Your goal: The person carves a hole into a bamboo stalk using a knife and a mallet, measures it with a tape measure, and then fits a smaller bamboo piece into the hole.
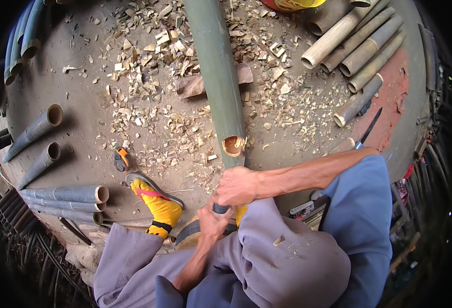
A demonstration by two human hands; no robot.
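Observation:
A long green bamboo pole (210, 61) runs from the far edge down toward my lap. Its near end has an opening (233, 146) with pale wood shavings in it. Just below that opening, my right hand (238, 186) is closed in a fist. My left hand (213, 219) wraps round a dark handle (220, 208), nearer to me. The handle seems to run up into the right fist; the rest of this tool is hidden, so its kind does not show. A reddish-brown wood block (191, 87) lies crosswise under the pole.
Wood chips (149, 108) cover the ground. Cut bamboo tubes (64, 194) lie at left, more tubes (372, 46) at far right. A knife (372, 126) rests on the right. A black and orange tape measure (122, 159) lies near my sandalled foot (156, 197).

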